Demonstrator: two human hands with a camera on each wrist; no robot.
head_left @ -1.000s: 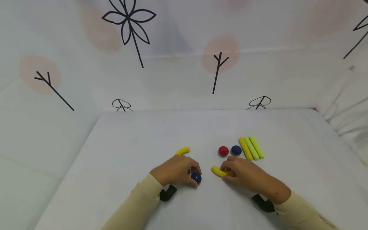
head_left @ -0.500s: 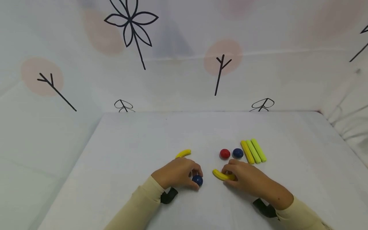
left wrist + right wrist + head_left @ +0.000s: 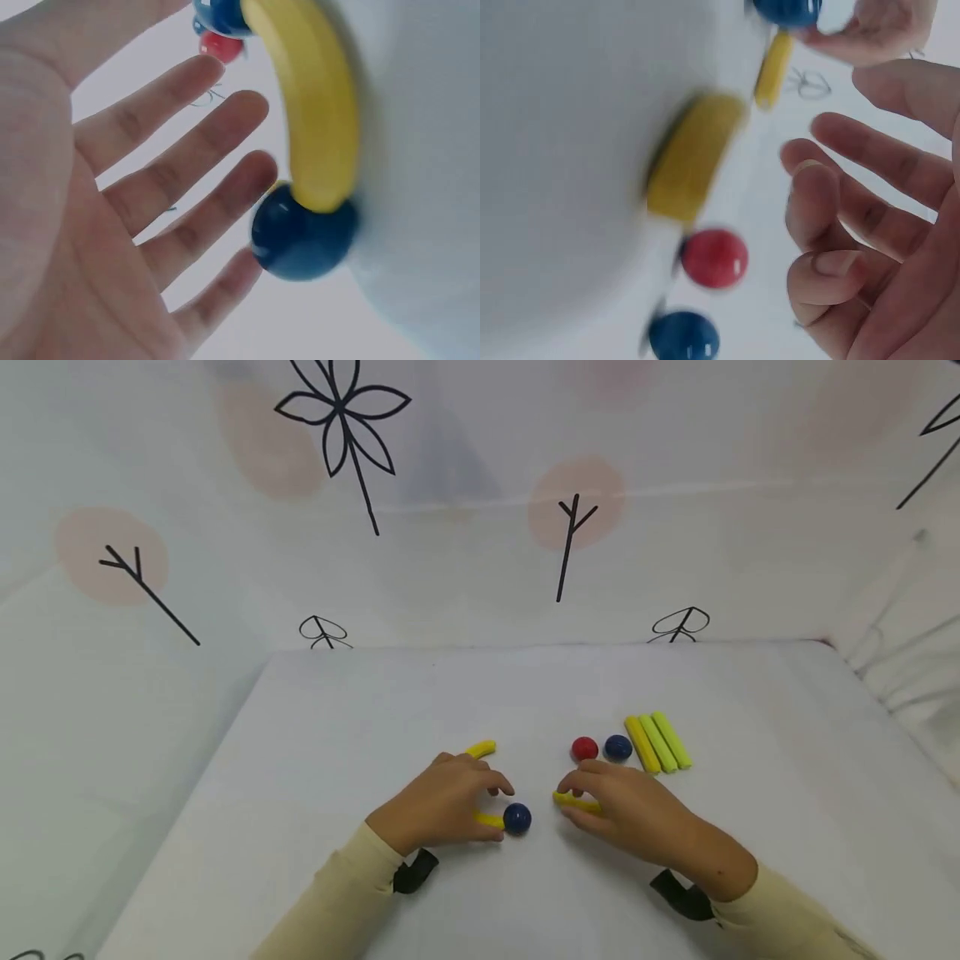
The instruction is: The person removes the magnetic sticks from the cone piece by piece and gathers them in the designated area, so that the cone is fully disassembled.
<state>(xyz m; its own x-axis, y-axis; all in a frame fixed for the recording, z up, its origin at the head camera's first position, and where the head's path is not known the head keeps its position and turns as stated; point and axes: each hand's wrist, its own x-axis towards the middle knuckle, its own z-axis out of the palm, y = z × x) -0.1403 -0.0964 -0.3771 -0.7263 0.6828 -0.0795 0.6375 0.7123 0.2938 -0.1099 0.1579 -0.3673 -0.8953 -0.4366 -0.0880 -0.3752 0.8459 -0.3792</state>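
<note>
My left hand point(image 3: 442, 802) hovers over a yellow curved stick point(image 3: 319, 105), its fingers loosely extended. A glossy blue ball point(image 3: 517, 818) touches the stick's right end, just beyond the thumb. At the other end sits a second blue ball point(image 3: 304, 240), which the hand hides in the head view. My right hand point(image 3: 633, 810) is over another yellow curved stick point(image 3: 577, 802). In the right wrist view, a gap shows between that stick point(image 3: 696, 157) and the loosely bent fingers, which hold nothing.
Behind the right hand lie a red ball point(image 3: 585, 749) and a blue ball point(image 3: 618, 747). Beside them are a yellow straight stick point(image 3: 642, 744) and two yellow-green ones point(image 3: 671, 739). A further yellow curved stick point(image 3: 482, 749) peeks out behind the left hand. White patterned cloth surrounds the white table point(image 3: 375, 693).
My left hand has let go of the blue ball and drawn back leftward, exposing the stick's end. My right hand's fingers have shifted slightly left over their curved stick.
</note>
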